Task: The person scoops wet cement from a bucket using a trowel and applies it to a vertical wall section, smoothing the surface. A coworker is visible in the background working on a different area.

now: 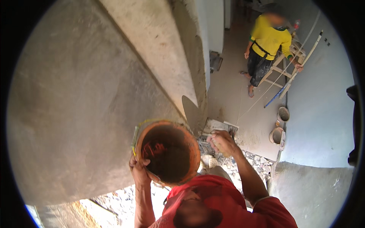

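My left hand grips the rim of an orange bucket with dark wet mix inside, tilted toward me in front of my red shirt. Right of the bucket, my right hand is closed around the handle of a tool, apparently a trowel; its blade is hard to make out. Just above, a plastered wall edge runs upward, with a darker strip along its side.
A person in yellow stands beside a wooden stand and long poles by the right wall. Two small buckets sit on the floor. A board and broken rubble lie below me.
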{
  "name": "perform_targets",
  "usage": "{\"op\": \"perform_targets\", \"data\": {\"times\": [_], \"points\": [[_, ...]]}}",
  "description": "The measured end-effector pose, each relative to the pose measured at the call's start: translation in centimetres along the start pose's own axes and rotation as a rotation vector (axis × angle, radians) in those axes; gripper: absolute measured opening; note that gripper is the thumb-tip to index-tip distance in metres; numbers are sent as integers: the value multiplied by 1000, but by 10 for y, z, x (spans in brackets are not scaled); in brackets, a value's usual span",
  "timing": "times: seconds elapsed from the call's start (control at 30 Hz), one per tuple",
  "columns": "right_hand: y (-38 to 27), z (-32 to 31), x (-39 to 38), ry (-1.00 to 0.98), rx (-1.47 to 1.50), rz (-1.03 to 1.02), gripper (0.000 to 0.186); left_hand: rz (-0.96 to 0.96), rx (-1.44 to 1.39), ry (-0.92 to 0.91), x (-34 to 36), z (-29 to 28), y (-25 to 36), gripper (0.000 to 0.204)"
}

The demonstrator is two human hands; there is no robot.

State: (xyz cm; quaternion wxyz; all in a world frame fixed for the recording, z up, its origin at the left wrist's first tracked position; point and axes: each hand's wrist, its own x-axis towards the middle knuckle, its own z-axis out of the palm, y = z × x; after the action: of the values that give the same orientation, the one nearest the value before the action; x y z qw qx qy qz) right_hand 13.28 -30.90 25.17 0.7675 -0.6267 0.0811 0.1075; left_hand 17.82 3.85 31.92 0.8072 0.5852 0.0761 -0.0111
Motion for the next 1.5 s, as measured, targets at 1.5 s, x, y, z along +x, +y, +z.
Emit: {"op": "perform_targets", "data": {"times": [1.5], "points": [[-110, -4, -76, -5, 393, -284, 52, 54, 26, 70, 7, -8, -4, 30]]}}
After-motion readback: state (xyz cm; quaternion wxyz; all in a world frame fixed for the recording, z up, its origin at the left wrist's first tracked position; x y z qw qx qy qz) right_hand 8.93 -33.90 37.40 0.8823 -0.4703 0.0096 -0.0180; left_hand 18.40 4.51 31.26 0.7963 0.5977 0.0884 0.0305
